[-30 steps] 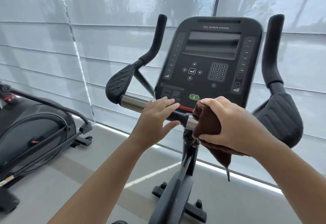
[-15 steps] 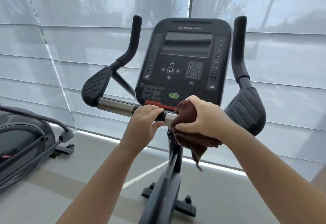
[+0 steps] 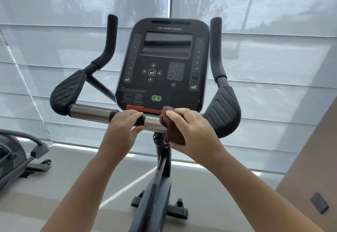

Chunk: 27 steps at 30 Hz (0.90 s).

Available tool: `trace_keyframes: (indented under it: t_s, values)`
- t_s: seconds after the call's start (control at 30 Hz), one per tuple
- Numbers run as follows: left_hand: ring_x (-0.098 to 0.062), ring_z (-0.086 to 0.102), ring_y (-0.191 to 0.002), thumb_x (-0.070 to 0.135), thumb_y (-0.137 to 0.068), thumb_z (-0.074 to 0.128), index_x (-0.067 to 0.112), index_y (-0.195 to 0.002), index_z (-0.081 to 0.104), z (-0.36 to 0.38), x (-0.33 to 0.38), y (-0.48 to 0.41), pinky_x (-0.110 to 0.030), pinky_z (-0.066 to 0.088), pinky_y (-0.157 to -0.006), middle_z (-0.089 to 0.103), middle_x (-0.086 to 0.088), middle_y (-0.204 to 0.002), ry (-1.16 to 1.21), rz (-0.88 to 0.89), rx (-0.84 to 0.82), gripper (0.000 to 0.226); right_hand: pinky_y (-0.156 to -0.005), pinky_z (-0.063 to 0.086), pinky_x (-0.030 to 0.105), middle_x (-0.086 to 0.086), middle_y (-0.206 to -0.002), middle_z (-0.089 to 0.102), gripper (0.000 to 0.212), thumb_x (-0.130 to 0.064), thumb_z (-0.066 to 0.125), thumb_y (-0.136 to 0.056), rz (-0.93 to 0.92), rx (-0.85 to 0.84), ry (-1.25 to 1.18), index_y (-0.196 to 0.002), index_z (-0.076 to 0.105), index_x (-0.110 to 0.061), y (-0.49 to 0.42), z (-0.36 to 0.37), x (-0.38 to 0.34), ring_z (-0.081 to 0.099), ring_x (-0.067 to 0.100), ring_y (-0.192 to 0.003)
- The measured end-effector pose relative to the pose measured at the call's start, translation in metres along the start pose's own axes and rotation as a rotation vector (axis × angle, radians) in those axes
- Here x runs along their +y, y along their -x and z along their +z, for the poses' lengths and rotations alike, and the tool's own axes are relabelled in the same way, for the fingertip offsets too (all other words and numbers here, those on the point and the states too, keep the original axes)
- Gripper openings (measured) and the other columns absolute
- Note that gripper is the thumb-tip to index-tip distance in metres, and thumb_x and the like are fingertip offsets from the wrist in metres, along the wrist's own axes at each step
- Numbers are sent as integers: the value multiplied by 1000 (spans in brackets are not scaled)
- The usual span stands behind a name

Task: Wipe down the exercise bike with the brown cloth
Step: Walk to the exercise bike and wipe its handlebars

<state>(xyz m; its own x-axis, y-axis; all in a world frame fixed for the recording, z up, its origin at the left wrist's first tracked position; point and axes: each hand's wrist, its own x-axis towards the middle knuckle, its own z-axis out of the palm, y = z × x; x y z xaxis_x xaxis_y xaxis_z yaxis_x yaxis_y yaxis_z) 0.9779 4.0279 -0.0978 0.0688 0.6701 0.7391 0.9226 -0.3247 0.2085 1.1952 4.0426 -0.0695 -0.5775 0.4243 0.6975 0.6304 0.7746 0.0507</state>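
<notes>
Head view: the exercise bike [image 3: 162,158] stands straight ahead in front of a window covered by pale translucent blinds [image 3: 273,67]. Its black console [image 3: 164,63], marked STAR TRAC, has a dark screen, a number keypad, a green button [image 3: 156,98] and a red strip [image 3: 144,109] along the lower edge. Two upright black grips rise on either side, each above a ribbed black elbow pad [image 3: 66,91].

The left hand [image 3: 122,131] is curled around the horizontal handlebar [image 3: 91,114] just below the console, fingers over the top and thumb underneath, clamped on the black section between two silver metal sleeves. The right hand [image 3: 193,136] is just beside it, closed over the brown cloth [image 3: 173,133], which is bunched and pressed against the right silver sleeve of the handlebar, near the red strip. A fold of the cloth hangs below the bar in front of the bike's central post.

At the left edge, part of another dark exercise machine [image 3: 16,158] stands on the grey floor [image 3: 73,177]. At the lower right, a beige wall [image 3: 313,158] carries a small dark fitting.
</notes>
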Motion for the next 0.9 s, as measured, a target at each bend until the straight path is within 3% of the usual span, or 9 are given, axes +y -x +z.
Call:
trace_keyframes:
  t_s: [0.13, 0.33, 0.57, 0.7, 0.9]
  values:
    - [-39, 60, -97, -2, -68, 76, -8, -107, 61, -2, 5, 1, -51, 48, -88, 64, -20, -104, -38, 16, -23, 43, -84, 51, 42, 17, -118, 57, 71, -24, 81, -64, -44, 4, -24, -124, 45, -11, 12, -16, 1, 57, 34, -100]
    - [-41, 55, -110, 7, -70, 77, -10, -114, 56, 3, 30, 16, -50, 45, -91, 60, -26, -114, -119, -98, -10, 52, -92, 48, 42, 16, -121, 56, 66, -23, 78, -70, -64, 2, -56, -125, 42, -13, 37, -32, -1, 54, 32, -108]
    - [-36, 59, -103, 7, -78, 69, -2, -110, 61, -10, 92, 59, -43, 45, -87, 63, -20, -111, -135, -191, 29, 34, -91, 47, 42, 15, -123, 56, 71, -24, 81, -67, -96, -28, -130, -125, 43, -13, 61, -39, 0, 54, 31, -109]
    - [-28, 59, -104, 24, -86, 48, 4, -110, 62, -26, 128, 84, -35, 40, -91, 63, -14, -113, -167, -237, 23, 35, -88, 50, 43, 12, -125, 55, 76, -24, 84, -63, -76, -21, -258, -126, 42, -14, 67, -46, 2, 54, 30, -109]
    - [-28, 60, -101, 27, -86, 40, 4, -109, 62, -36, 192, 126, -39, 47, -86, 63, -13, -111, -231, -377, 40, 40, -85, 41, 12, -1, -120, 50, 74, -21, 83, -63, 20, -36, -619, -125, 42, -21, 102, -63, -2, 46, 8, -102]
